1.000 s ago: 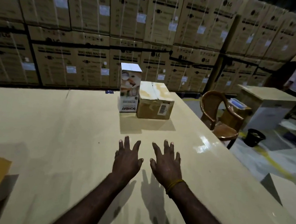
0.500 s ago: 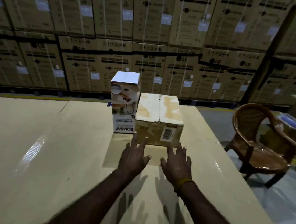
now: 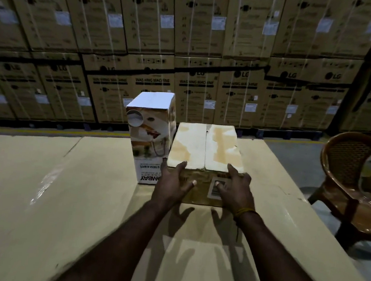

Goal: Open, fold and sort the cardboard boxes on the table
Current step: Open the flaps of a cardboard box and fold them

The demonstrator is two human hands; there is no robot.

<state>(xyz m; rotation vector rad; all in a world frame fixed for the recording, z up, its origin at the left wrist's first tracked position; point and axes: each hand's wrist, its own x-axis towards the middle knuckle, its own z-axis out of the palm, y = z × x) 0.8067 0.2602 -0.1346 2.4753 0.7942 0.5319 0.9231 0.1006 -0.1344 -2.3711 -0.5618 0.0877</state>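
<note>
Against the near face of the squat brown cardboard box (image 3: 206,151), the left hand (image 3: 172,184) and right hand (image 3: 235,190) rest with fingers spread, gripping nothing. That box stands on the cardboard-covered worktop (image 3: 59,195), touching the tall white printed carton (image 3: 149,136) on its left.

dim warehouse | wall of stacked washing-machine cartons (image 3: 198,50) (LG ones) | brown plastic chair (image 3: 355,188) | grey floor (image 3: 292,160)

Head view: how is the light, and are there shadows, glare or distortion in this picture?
Head view: dim light; both hands cast dark finger shadows on the table below the left hand and right hand; a glare streak shines on the table's left part; the stacked cartons bend outward from wide-angle distortion; the brown box top looks brightest.
</note>
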